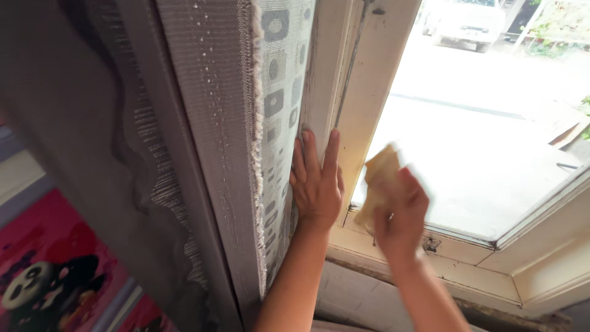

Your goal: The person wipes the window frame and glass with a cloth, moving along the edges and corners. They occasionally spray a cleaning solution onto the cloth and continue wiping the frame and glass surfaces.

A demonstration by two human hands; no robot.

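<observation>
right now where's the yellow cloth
In the head view the yellow cloth is gripped in the right hand, pressed against the lower left corner of the window pane, just right of the left hand flat on the white frame.

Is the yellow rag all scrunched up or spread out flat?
Scrunched up. The yellow cloth is bunched in the right hand against the window glass; the left hand lies flat on the frame.

Woven curtain (279, 104) (frayed edge), chipped painted wooden frame (369, 86), soft yellow cloth (380, 184).
</observation>
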